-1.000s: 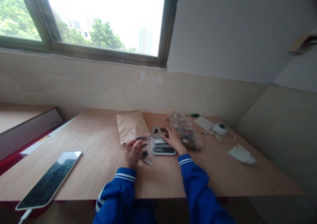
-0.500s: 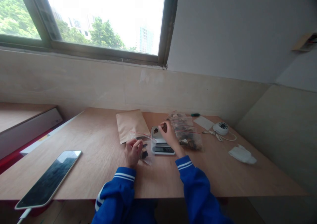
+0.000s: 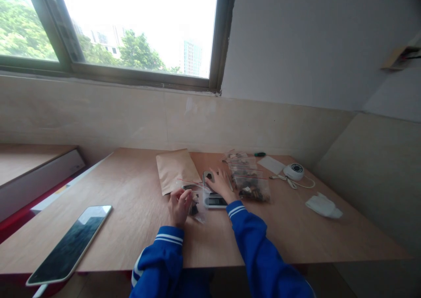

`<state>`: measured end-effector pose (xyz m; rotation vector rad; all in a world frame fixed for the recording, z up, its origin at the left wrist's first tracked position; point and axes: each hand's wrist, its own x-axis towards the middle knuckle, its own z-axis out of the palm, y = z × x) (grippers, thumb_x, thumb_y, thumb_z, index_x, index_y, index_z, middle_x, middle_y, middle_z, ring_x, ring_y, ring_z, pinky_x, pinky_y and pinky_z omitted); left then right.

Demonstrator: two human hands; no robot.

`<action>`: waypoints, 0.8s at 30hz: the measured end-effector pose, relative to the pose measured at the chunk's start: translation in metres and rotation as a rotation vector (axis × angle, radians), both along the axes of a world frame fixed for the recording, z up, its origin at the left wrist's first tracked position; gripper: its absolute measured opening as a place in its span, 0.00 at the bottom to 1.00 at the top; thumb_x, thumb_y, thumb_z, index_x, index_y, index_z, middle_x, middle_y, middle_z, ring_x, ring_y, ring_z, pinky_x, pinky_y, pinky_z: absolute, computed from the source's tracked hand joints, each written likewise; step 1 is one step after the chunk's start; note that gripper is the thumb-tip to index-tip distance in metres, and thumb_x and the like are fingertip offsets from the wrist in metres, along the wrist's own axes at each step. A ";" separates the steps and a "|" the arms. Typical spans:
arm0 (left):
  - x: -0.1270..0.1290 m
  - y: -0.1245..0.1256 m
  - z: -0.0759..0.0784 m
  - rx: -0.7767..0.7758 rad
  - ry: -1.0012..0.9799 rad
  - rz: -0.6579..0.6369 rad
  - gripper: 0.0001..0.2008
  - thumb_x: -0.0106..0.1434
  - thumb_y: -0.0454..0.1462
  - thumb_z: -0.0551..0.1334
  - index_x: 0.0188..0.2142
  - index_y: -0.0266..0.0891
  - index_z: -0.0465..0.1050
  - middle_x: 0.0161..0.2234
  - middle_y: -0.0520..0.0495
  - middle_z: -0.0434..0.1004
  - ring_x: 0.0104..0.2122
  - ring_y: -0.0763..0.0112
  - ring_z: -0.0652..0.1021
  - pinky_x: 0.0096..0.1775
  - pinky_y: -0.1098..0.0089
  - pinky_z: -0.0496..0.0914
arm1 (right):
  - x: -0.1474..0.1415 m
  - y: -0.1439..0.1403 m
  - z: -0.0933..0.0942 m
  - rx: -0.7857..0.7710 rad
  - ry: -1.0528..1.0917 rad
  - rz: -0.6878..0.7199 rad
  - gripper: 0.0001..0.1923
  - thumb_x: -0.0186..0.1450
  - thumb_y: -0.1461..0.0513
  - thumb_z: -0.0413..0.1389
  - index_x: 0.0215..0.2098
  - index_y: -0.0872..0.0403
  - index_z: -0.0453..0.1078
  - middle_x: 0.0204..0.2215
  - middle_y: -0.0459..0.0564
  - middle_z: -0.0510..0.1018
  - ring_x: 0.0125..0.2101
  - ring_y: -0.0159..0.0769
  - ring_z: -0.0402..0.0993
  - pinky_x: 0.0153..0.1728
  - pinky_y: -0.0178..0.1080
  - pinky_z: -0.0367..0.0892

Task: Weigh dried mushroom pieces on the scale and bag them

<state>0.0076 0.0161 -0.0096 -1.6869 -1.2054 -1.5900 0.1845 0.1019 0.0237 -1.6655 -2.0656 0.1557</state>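
clear bag (image 3: 197, 201) in left hand (image 3: 179, 206), scale (image 3: 213, 197) under right hand (image 3: 220, 184)

Looks like a plain room in a home or dorm. A wooden desk (image 3: 131, 210) sits under a big window (image 3: 131, 30). Tiled walls, phone (image 3: 70, 243) charging.

Small digital kitchen scale (image 3: 214, 197) platform mostly hidden under right hand (image 3: 219, 184), display unreadable, dark pieces in clear zip bag (image 3: 195, 199) beside scale indistinct

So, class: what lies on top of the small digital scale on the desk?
The right hand rests over the scale; one dark piece shows on the platform. Anything beneath the hand is hidden.
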 end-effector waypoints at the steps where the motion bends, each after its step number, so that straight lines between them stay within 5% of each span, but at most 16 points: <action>1: 0.000 0.000 -0.001 -0.003 -0.007 0.005 0.07 0.60 0.32 0.61 0.39 0.42 0.71 0.34 0.49 0.67 0.28 0.78 0.73 0.29 0.76 0.71 | -0.002 0.002 -0.002 -0.011 -0.019 -0.002 0.25 0.63 0.54 0.53 0.56 0.54 0.64 0.55 0.62 0.65 0.57 0.50 0.57 0.53 0.49 0.54; 5: -0.001 0.000 -0.002 -0.011 -0.026 0.015 0.06 0.60 0.32 0.60 0.38 0.41 0.71 0.34 0.49 0.67 0.26 0.78 0.73 0.28 0.76 0.70 | -0.006 0.006 -0.004 0.029 0.046 -0.007 0.14 0.65 0.61 0.50 0.46 0.54 0.72 0.44 0.58 0.73 0.46 0.42 0.68 0.46 0.40 0.61; 14: 0.000 0.000 0.000 -0.005 -0.028 -0.003 0.07 0.60 0.33 0.60 0.39 0.42 0.71 0.35 0.49 0.67 0.27 0.79 0.72 0.29 0.77 0.70 | 0.008 0.001 0.008 0.112 0.371 0.043 0.11 0.62 0.66 0.50 0.38 0.57 0.74 0.37 0.54 0.77 0.39 0.38 0.73 0.43 0.39 0.67; 17: 0.000 -0.001 0.001 0.009 -0.009 0.009 0.07 0.60 0.33 0.60 0.39 0.42 0.71 0.34 0.50 0.67 0.26 0.79 0.72 0.28 0.77 0.69 | -0.008 -0.016 0.032 0.030 0.704 0.246 0.11 0.61 0.61 0.53 0.39 0.57 0.74 0.37 0.53 0.79 0.36 0.36 0.75 0.40 0.39 0.69; 20: 0.000 -0.001 0.001 0.013 -0.008 0.017 0.06 0.60 0.33 0.60 0.38 0.42 0.71 0.34 0.49 0.67 0.27 0.78 0.72 0.29 0.76 0.69 | -0.022 -0.037 0.057 -0.127 0.740 0.542 0.13 0.60 0.57 0.55 0.40 0.54 0.74 0.36 0.50 0.79 0.36 0.36 0.75 0.40 0.38 0.69; 24: -0.002 0.000 -0.002 -0.019 -0.043 0.005 0.06 0.60 0.34 0.60 0.39 0.42 0.71 0.35 0.48 0.67 0.27 0.78 0.72 0.29 0.76 0.70 | -0.021 -0.056 0.066 -0.078 0.696 0.539 0.16 0.64 0.53 0.50 0.42 0.52 0.73 0.41 0.50 0.77 0.41 0.35 0.73 0.42 0.37 0.66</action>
